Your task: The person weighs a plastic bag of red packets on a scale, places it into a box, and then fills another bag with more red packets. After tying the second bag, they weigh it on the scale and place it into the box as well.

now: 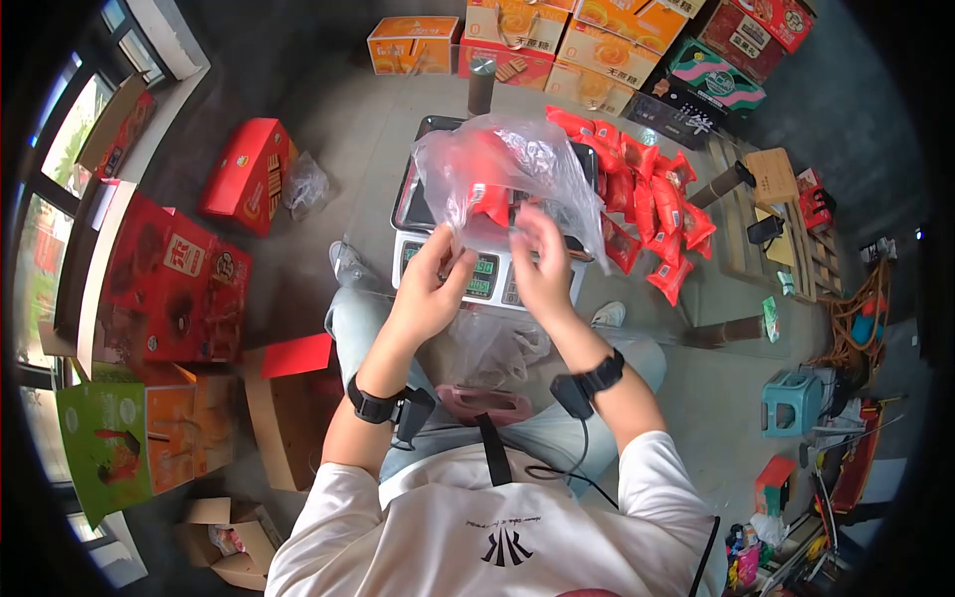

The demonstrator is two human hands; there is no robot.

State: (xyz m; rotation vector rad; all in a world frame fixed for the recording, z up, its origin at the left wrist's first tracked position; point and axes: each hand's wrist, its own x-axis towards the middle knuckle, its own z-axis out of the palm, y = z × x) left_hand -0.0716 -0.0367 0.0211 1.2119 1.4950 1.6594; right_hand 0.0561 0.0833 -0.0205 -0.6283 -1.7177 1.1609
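Note:
A clear plastic bag (559, 149) lies over the pan of a white digital scale (411, 242), with red packets (487, 194) inside it. My left hand (434, 286) is at the bag's near left edge, its fingertips closed on the plastic. At the near right side of the bag is my right hand (542, 267), its thumb and fingers apart and slightly blurred. Both hands are in front of the scale's lit display (481, 276). More red packets (647, 199) are piled on the table to the right of the scale.
A dark cylinder (480, 88) stands behind the scale. Stacked cartons (512, 35) are at the back, and a red box (247, 176) is at the left. Below the scale hangs more clear plastic (494, 341). A teal stool (791, 403) stands at the right.

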